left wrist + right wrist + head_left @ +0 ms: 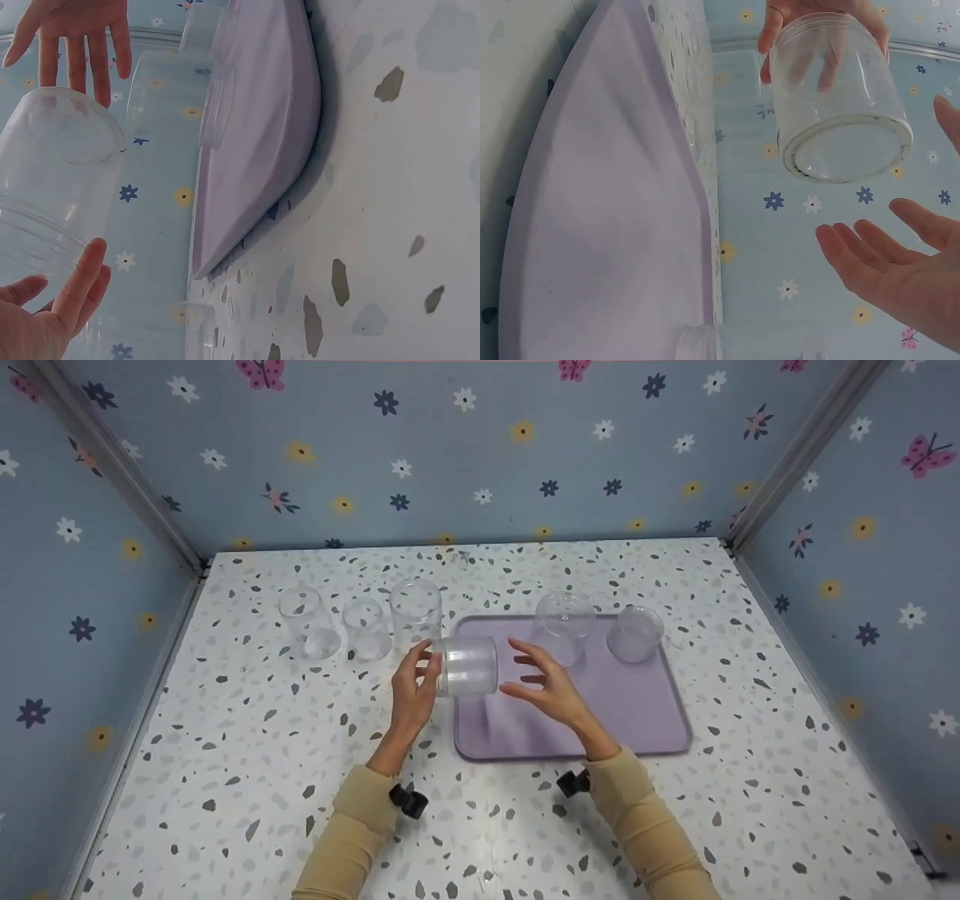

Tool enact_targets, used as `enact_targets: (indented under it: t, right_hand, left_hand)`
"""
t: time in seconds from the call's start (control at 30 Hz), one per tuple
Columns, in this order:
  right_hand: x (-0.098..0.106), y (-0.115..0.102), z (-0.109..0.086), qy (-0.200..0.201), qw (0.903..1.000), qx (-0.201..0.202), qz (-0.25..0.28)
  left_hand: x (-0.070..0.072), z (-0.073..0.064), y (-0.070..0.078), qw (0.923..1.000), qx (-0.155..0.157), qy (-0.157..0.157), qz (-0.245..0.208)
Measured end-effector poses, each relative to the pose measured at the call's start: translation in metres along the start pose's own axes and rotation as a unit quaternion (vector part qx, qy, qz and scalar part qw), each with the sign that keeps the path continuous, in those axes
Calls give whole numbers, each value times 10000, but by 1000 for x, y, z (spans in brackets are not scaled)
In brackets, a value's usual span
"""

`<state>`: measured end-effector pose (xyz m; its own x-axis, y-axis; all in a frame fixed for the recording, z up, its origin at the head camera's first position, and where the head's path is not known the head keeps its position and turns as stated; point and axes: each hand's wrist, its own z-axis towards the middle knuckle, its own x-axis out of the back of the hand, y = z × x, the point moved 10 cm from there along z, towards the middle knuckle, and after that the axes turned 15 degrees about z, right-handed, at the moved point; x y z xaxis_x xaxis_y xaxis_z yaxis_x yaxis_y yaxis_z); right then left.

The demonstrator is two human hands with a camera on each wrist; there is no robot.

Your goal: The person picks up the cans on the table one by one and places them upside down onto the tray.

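A clear jar lies sideways in the air over the left part of the purple tray. My left hand grips it round the ridged neck end, the thumb on the near side. The base of the jar points right, toward my right hand. That hand's fingers are spread and apart from the base, holding nothing; the right wrist view shows the gap between the fingers and the round base of the jar. On the tray's back part stand a larger clear jar and a smaller one.
Left of the tray, three clear jars stand in a row on the speckled table: a left one, a short one and a tall one just behind my left hand. Flowered panels enclose the table's back and sides.
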<state>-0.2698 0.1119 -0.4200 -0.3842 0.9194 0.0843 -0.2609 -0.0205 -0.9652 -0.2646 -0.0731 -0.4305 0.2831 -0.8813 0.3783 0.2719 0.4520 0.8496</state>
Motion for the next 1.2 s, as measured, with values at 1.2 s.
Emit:
enact_targets:
  t: [1.2]
  right_hand:
    - [-7,17,0,7,9966,-563,595]
  left_hand:
    - [-30,-6,-5,9958,-108,-712,-566]
